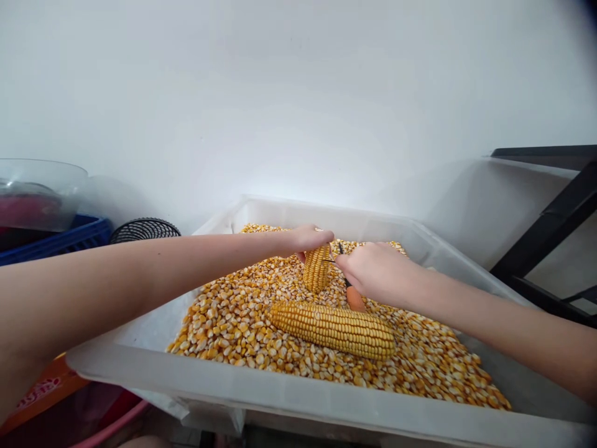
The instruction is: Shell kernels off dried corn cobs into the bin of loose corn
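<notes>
My left hand (311,239) is closed around the top of a yellow corn cob (317,270), which stands upright over loose kernels. Beside it, my right hand (366,267) is closed on a thin dark metal tool (330,261) whose tip meets the cob's side; my fingers hide its handle, so I cannot tell its kind. An orange handle (356,300) with dark parts shows below and behind my right hand, partly covered by it. In front lies a larger whole corn cob (333,330) on its side, on the loose corn kernels (233,311).
A translucent white plastic tub (280,379) holds the corn. To the left are a blue basket (88,233), a clear container (41,186) and a black wire coil-like piece (145,229). A black frame (543,230) stands right, and a white wall (298,106) rises behind.
</notes>
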`<control>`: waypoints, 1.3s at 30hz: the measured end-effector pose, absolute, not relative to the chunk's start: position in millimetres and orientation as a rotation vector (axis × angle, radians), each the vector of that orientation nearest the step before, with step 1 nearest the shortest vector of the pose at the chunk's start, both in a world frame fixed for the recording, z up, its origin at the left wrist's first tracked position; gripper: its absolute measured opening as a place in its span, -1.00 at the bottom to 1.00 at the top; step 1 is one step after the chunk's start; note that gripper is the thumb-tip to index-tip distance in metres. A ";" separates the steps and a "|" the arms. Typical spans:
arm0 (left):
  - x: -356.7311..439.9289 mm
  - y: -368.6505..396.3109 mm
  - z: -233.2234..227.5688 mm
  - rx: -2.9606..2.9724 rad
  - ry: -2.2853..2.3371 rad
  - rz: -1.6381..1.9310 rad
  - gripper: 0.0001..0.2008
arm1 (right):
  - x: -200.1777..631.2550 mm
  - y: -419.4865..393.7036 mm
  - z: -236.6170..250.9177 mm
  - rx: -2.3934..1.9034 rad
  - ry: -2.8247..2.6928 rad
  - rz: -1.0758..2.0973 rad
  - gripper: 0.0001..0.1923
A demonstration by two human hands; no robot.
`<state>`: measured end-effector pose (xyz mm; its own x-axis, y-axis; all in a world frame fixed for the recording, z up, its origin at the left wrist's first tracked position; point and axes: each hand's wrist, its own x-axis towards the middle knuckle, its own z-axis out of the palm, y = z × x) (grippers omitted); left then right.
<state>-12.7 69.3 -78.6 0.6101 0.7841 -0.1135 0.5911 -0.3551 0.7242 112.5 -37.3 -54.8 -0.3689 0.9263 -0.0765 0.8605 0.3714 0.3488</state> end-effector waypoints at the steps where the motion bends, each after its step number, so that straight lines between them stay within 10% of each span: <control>1: -13.1 70.9 -79.2 2.050 1.088 0.325 -0.68 | 111.3 -37.0 -58.2 1.589 2.371 0.409 -0.91; 10: -14.5 75.9 -83.6 1.863 1.163 0.393 -0.72 | 104.2 -33.6 -85.9 1.677 2.392 0.734 -0.76; 39: -12.2 62.2 -76.1 2.215 1.018 0.323 -0.60 | 126.5 -32.3 -55.1 1.413 2.539 0.328 -0.73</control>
